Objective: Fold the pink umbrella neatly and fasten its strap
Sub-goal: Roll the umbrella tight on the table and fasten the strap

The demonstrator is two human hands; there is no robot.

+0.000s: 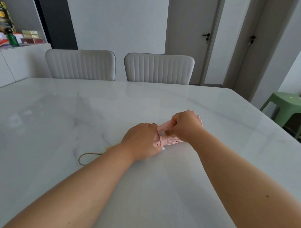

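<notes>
Umbrella (169, 139), pink, lies collapsed on the white marble tabletop (55, 117) near centre, long axis running from about 8 o'clock to 2 o'clock. I see my left hand (141, 142) wrapped around its near end, grip curled over the bunched fabric, thumb tucked under on the near side. My right hand (185, 125) sits on the far half, grip pinching a narrow pink strap (164, 128) between thumb and fingers, right at the top of the bundle next to the left knuckles. Can't tell if the strap is fastened. Frilled canopy edge pokes out past the right hand at 2 o'clock. A beige wrist cord (87, 156) loops on the tabletop at 8 o'clock from the left hand, coming out from under the left forearm. Two grey chairs (79, 64) at 12 o'clock behind the tabletop, green stool (289, 106) at 3 o'clock.
</notes>
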